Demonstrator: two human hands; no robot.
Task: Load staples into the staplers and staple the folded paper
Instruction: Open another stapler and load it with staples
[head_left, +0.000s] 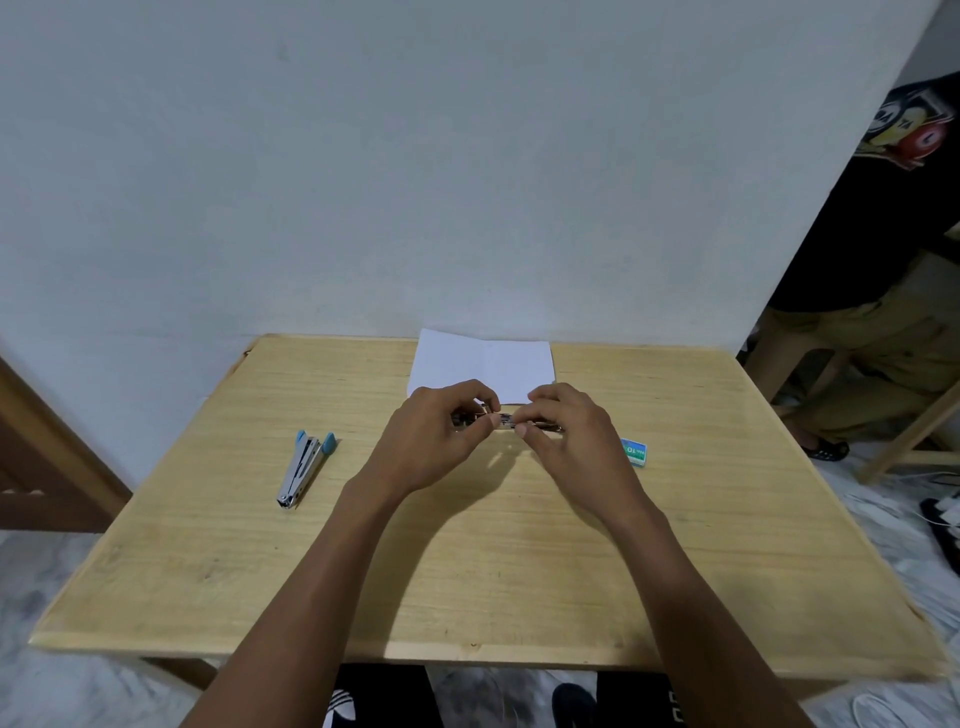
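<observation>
Both hands are meeting over the table (260, 571), pinching one small metal stapler (503, 420) between them: the left hand (434, 441) is gripping its left end, the right hand (569, 441) its right. Paper (483, 364) is lying just beyond. A blue stapler (304, 467) is lying far left; a staple box (634, 451) is sitting right.

You can read "No.10" on the small green and white staple box (634, 451), which lies on the table (467, 561) just beside your right hand (574, 441); the print stands upside down to you. On the dark cloth (904, 124) hanging at the upper right, round badges carry letters, but they are too blurred to read. No other writing is legible.
</observation>
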